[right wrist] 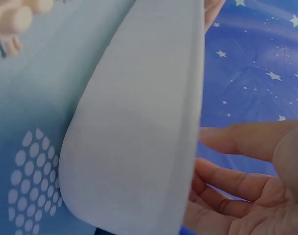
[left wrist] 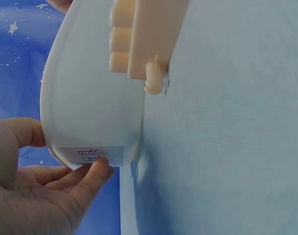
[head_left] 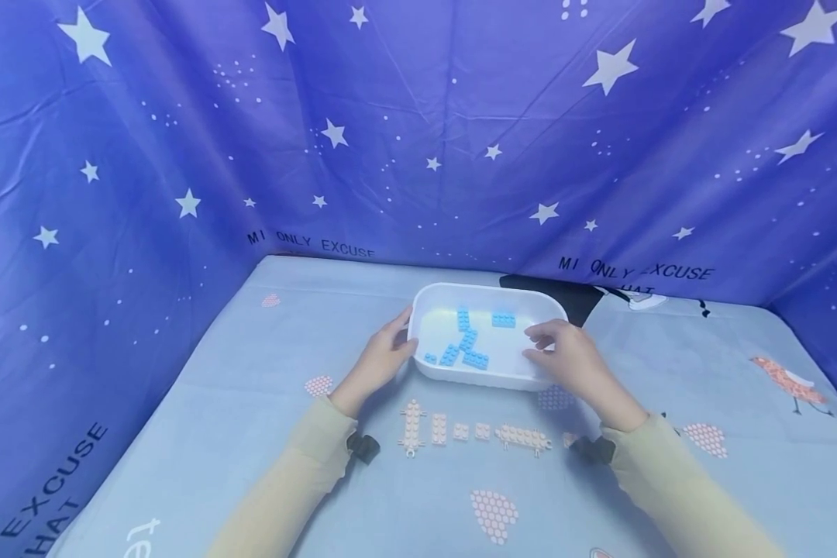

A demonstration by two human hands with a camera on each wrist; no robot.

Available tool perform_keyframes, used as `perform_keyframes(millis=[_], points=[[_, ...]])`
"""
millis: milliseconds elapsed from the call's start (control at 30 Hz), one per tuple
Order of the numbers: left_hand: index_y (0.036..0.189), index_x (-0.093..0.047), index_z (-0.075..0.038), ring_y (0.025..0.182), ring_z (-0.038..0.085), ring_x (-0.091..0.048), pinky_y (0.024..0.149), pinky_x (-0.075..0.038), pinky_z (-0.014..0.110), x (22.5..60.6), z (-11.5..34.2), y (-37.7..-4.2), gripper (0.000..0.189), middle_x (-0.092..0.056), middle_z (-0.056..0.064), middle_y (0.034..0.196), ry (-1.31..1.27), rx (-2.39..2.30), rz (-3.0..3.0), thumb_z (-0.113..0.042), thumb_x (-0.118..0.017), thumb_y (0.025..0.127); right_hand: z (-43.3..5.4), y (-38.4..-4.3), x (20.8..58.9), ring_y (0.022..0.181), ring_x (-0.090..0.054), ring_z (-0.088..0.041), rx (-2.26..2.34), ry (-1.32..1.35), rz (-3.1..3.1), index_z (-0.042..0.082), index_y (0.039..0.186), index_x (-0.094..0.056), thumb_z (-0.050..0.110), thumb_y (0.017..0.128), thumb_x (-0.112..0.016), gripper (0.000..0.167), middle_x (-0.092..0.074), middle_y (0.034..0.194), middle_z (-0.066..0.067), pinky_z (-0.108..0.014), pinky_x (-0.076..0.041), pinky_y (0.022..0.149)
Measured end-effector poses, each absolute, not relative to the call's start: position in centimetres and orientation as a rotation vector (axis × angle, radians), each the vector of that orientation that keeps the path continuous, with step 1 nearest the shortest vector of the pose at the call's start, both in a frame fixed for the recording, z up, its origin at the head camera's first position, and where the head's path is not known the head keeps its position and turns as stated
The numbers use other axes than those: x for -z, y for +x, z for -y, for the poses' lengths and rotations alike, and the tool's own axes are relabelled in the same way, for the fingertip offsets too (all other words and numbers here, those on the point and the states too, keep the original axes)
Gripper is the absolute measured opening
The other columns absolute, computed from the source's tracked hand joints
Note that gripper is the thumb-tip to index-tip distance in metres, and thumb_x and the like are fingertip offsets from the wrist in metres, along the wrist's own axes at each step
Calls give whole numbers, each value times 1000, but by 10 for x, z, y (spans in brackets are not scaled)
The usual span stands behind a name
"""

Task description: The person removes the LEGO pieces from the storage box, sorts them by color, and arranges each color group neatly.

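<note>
Left hand (head_left: 380, 360) gripped the left end of the white tray (head_left: 488, 378) on the counter (head_left: 251, 434); right hand (head_left: 575, 356) hung over its right end, thumb and fingers apart. Blue bricks (head_left: 468, 340) lay inside. Apparently steadying before picking; next likely needed a brick pinch.

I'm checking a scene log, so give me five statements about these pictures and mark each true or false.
1. The left hand touches the white tray. True.
2. Pale bricks lie on the tablecloth. True.
3. The tray contains only pale bricks. False: it contains blue bricks.
4. Both hands are at the tray's left end. False: the right hand is at its right end.
5. The tray bears a label. True.
</note>
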State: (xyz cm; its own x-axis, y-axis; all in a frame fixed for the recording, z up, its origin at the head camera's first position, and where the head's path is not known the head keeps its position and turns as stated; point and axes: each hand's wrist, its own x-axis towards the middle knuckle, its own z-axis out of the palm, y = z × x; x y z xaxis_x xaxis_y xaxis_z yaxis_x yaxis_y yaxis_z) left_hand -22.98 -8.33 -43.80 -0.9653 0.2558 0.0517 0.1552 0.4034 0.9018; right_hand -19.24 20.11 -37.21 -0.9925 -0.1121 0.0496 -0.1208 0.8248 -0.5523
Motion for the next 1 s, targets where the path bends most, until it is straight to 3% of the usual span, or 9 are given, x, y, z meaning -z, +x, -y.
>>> perform_keyframes(millis=[200, 467, 600, 700, 833, 1000], points=[[153, -26, -10, 136, 32, -44, 114, -38, 42, 439, 83, -231, 63, -36, 12, 155, 375, -1627, -2550, -13, -53, 97, -197, -205, 380, 99, -62, -42, -790, 200, 3030, -13, 116, -62, 5, 85, -65, 36, -62, 110, -31, -52, -55, 85], [153, -27, -10, 136, 31, -45, 113, -39, 41, 438, 84, -231, 63, -36, 13, 154, 365, -1625, -2546, -15, -54, 97, -193, -214, 392, 112, -55, -47, -716, 79, 3167, -16, 120, -58, 5, 91, -58, 36, -57, 117, -34, -57, -45, 103], [153, -27, -10, 135, 31, -46, 113, -39, 41, 439, 84, -231, 63, -36, 12, 155, 360, -1622, -2545, -14, -54, 97, -193, -218, 399, 108, -58, -47, -690, 96, 3171, -18, 115, -59, 2, 89, -57, 33, -60, 111, -33, -56, -48, 100], [153, -27, -10, 135, 31, -45, 114, -39, 42, 439, 83, -230, 63, -36, 12, 155, 364, -1618, -2543, -14, -54, 97, -194, -220, 401, 94, -62, -41, -710, 101, 3192, -16, 111, -63, -1, 85, -59, 31, -62, 96, -29, -50, -54, 91], [153, -26, -10, 136, 32, -45, 114, -37, 44, 438, 83, -230, 63, -37, 13, 154, 374, -1623, -2544, -14, -54, 97, -195, -223, 402, 84, -58, -31, -740, 125, 3214, -13, 108, -66, -3, 81, -62, 30, -66, 94, -25, -47, -54, 85], [153, -26, -9, 136, 32, -45, 114, -37, 43, 437, 84, -230, 63, -35, 13, 155, 374, -1624, -2546, -13, -54, 97, -194, -227, 404, 101, -62, -38, -744, 152, 3251, -11, 111, -66, -3, 84, -63, 28, -66, 111, -28, -54, -52, 96]])
